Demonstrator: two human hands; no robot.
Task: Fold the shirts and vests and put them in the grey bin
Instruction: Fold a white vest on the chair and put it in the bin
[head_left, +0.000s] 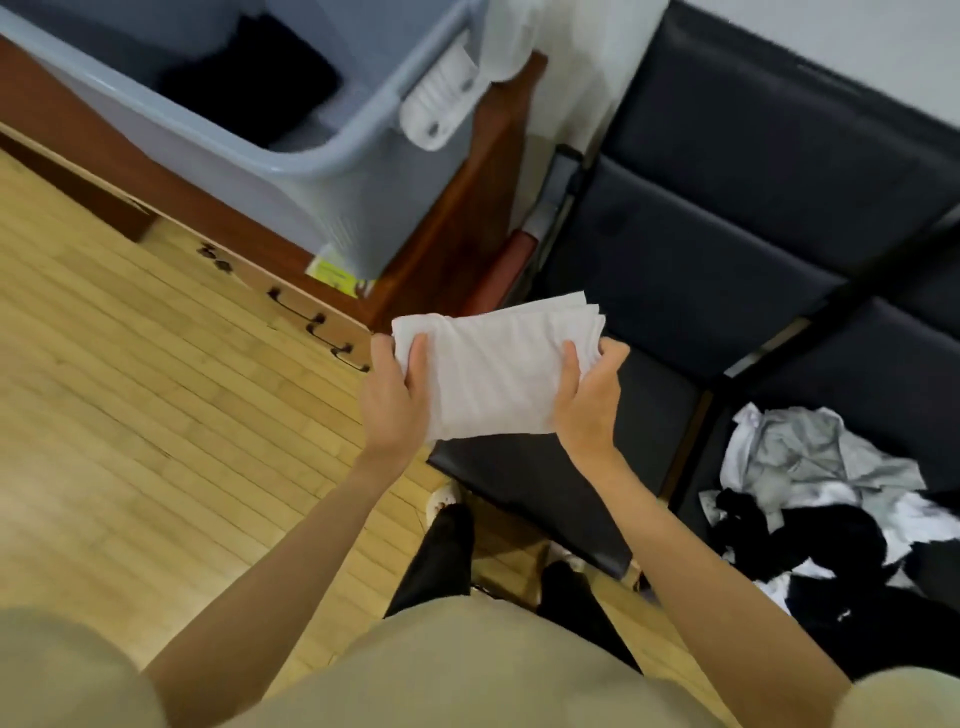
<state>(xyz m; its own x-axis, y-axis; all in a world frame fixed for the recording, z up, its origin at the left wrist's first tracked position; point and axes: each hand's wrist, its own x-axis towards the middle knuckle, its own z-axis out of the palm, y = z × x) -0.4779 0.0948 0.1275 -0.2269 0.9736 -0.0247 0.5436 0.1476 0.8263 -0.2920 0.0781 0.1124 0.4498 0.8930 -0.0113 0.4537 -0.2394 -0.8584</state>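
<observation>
A folded white garment (493, 364) is held in the air in front of me, over the edge of a black seat. My left hand (392, 397) grips its left side, thumb on top. My right hand (589, 397) grips its right side the same way. The grey bin (332, 161) stands at the upper left on a wooden desk, with something dark lying inside it. A heap of unfolded grey, white and black clothes (810, 499) lies on the seat at the right.
A row of black padded seats (727, 218) fills the right side against a white wall. The wooden desk (457, 228) has drawers with dark handles. A white clip handle (441, 104) hangs on the bin's rim. Pale plank floor (156, 415) lies at left; my legs stand below.
</observation>
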